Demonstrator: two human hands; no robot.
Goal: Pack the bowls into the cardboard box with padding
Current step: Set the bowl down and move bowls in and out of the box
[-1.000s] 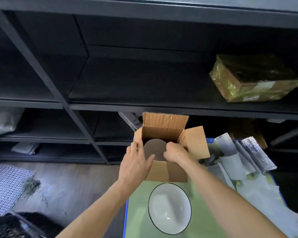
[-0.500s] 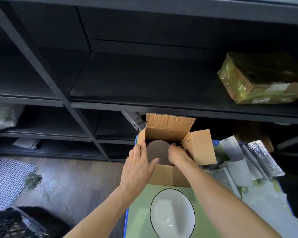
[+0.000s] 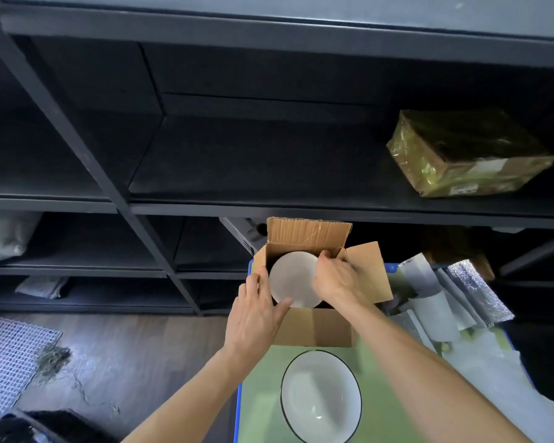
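An open cardboard box point(image 3: 314, 327) stands at the far end of a green mat point(image 3: 259, 394). In its opening sits a white bowl point(image 3: 293, 279), seen as a pale round face. My right hand point(image 3: 336, 282) curls its fingers over the bowl's right rim. My left hand point(image 3: 253, 318) lies with straight fingers along the box's left wall, its thumb touching the bowl's lower left edge. A second white bowl point(image 3: 320, 398) with a dark rim stands upright on the mat in front of the box, between my forearms.
White padding sheets point(image 3: 429, 302) and a silver foil sheet point(image 3: 474, 289) lie heaped right of the box. Dark shelving point(image 3: 237, 206) rises right behind it, holding a plastic-wrapped parcel point(image 3: 467, 155). A white mesh mat point(image 3: 10, 362) lies on the wooden floor to the left.
The round face in the box has gone from dark to bright white. My right hand has shifted from its near right edge up to its right rim. My left hand stays at the box's left wall.
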